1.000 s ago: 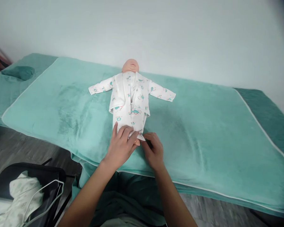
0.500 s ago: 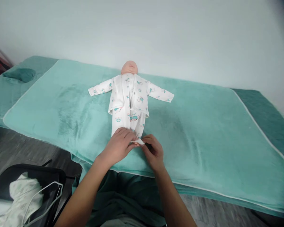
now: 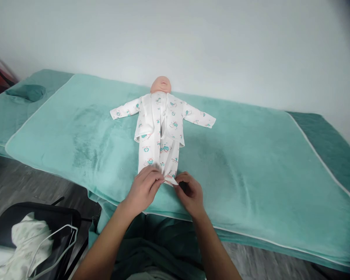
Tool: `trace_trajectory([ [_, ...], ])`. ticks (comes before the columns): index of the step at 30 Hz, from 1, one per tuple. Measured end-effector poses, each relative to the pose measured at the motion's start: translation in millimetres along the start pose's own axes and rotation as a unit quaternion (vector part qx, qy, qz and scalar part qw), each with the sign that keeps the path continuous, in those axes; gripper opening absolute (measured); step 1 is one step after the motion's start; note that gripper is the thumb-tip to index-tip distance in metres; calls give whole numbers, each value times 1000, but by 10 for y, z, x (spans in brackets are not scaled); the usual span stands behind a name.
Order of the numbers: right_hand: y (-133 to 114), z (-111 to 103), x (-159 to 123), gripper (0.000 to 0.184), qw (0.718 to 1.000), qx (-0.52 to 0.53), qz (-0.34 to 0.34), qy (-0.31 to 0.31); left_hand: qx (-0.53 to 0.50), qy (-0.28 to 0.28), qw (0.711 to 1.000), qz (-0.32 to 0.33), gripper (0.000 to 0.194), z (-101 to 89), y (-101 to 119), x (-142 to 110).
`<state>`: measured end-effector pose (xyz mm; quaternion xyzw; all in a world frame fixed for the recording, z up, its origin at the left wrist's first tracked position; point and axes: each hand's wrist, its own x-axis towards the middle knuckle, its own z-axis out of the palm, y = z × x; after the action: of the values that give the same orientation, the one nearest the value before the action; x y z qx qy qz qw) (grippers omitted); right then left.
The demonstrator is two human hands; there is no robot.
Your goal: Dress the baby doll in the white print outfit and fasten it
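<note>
A baby doll [image 3: 161, 84] lies on its back on the green bed cover, its head toward the wall. It wears a white printed jacket [image 3: 175, 120], open at the front, with both sleeves spread sideways. White printed baby trousers [image 3: 150, 151] cover its legs. My left hand [image 3: 146, 187] pinches one side of the cuff at the trouser leg's lower end. My right hand [image 3: 190, 193] pinches the other side of that cuff between thumb and fingers. A little of the doll's foot seems to show at the cuff. The other leg's end is hidden behind my left hand.
The bed [image 3: 251, 175] has a green cover with white piping and a face hole [image 3: 26, 93] at the far left. A black chair [image 3: 58, 217] at lower left holds a pale printed cloth [image 3: 32, 241] and a white hanger [image 3: 54, 258]. A white wall [image 3: 192, 42] stands behind.
Both hands have come slightly nearer to me, drawing the trouser cuff down. More of the trouser legs shows above my left hand. The view has shifted slightly.
</note>
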<state>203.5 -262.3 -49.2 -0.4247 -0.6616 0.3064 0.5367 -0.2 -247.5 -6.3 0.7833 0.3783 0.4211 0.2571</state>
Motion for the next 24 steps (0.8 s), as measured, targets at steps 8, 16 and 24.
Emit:
trace_trajectory([
  [8, 39, -6, -40, 18, 998, 61, 10, 10, 143, -22, 990, -9, 34, 191, 51, 40],
  [16, 41, 2, -18, 16, 998, 63, 24, 8, 129, -22, 991, 30, 27, 187, -27, 30],
  [24, 10, 2, -4, 12, 999, 22, 9, -37, 123, 95, 987, 42, 31, 124, -34, -153],
])
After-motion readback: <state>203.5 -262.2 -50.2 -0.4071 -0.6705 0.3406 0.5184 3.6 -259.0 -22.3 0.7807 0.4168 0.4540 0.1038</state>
